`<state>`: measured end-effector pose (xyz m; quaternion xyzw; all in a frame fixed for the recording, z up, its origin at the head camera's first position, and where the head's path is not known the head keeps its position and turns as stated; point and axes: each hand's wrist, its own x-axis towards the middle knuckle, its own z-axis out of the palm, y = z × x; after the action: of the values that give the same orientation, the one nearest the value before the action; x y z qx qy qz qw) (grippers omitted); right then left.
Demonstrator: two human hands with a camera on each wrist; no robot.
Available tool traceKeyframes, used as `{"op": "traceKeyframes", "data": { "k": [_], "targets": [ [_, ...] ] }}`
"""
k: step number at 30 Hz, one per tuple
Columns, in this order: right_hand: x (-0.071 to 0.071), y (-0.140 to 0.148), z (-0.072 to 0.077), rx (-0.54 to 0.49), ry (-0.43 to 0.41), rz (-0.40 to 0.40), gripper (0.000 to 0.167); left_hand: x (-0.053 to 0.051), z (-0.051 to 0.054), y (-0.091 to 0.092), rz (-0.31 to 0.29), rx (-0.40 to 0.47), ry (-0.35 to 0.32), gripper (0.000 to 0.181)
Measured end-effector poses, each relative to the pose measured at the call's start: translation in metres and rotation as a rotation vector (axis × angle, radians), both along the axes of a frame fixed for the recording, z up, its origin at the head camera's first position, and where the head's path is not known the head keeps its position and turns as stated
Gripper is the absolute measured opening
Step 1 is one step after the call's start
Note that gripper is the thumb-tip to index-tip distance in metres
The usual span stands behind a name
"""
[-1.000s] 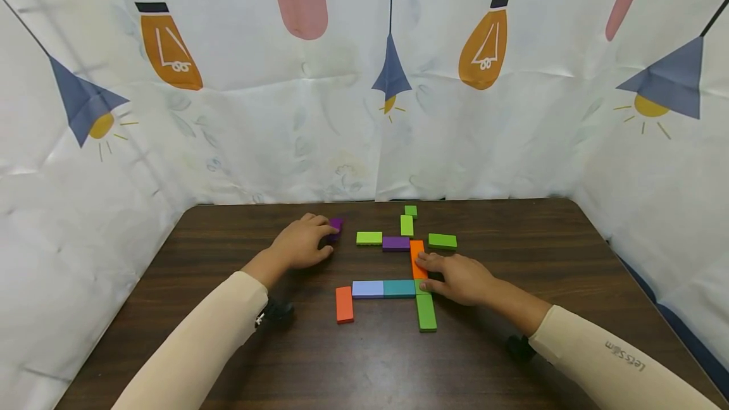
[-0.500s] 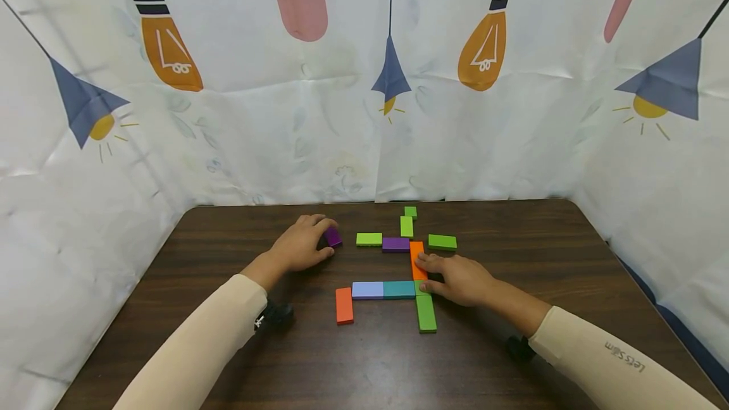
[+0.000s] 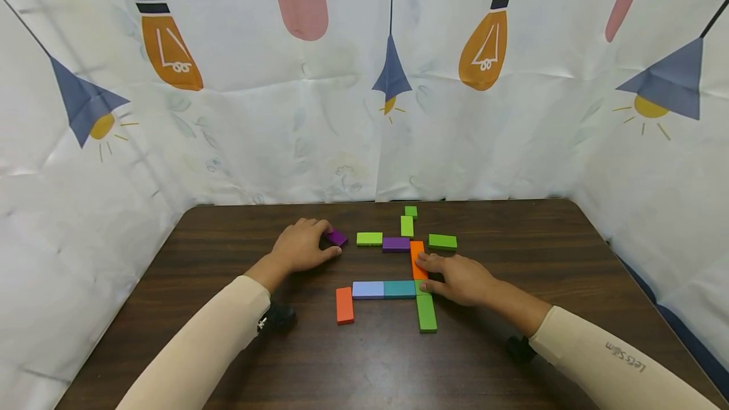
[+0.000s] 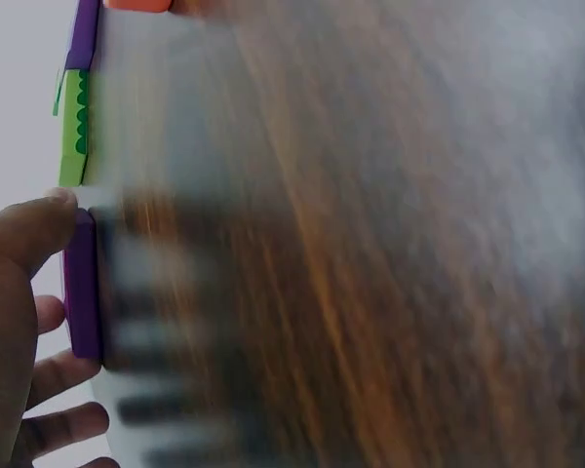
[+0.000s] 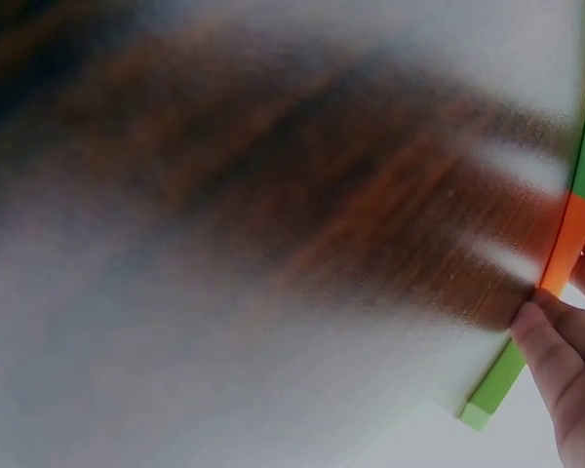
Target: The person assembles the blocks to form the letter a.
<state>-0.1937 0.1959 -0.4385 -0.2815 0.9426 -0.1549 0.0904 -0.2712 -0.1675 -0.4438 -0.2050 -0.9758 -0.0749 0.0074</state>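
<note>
In the head view, my left hand (image 3: 302, 247) holds a loose purple block (image 3: 336, 236) end to end between thumb and forefinger, flat on the table. The left wrist view shows the thumb at one end of that purple block (image 4: 82, 288) and a finger at the other. My right hand (image 3: 460, 278) rests on the pattern: fingertips on an orange block (image 3: 417, 252), thumb on a small green block (image 3: 419, 286). Another purple block (image 3: 395, 244) adjoins the orange one, with a lime block (image 3: 369, 238) to its left.
A blue block (image 3: 367, 290) and a teal block (image 3: 399, 290) form a row, with a red-orange block (image 3: 344, 305) at its left and a long green block (image 3: 426, 313) at its right. Green blocks (image 3: 407, 226) (image 3: 442, 242) lie farther back. A printed curtain (image 3: 342, 144) surrounds the table (image 3: 484, 366).
The left hand has turned the loose purple block on the table, so it now slants, and shifted it slightly nearer. The right hand has stayed where it was.
</note>
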Motion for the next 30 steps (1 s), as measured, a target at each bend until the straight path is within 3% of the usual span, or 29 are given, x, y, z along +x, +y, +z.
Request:
{"op": "traceKeyframes", "data": {
  "k": [8,16,21,30],
  "targets": [
    [0.0,0.0,0.0,0.002,-0.005,-0.001,0.06,-0.001,-0.002,0.007,0.045,-0.006,0.018,0.046],
    [0.001,0.0,0.001,0.009,0.001,-0.001,0.06,0.006,-0.001,0.006,0.025,0.025,0.036,0.048],
    [0.001,0.0,0.001,0.005,0.0,0.001,0.06,0.017,0.0,0.004,-0.017,0.068,0.08,0.046],
    [0.001,0.0,0.001,0.009,0.001,0.001,0.059,0.051,0.008,0.007,-0.136,0.143,0.106,0.045]
  ]
}}
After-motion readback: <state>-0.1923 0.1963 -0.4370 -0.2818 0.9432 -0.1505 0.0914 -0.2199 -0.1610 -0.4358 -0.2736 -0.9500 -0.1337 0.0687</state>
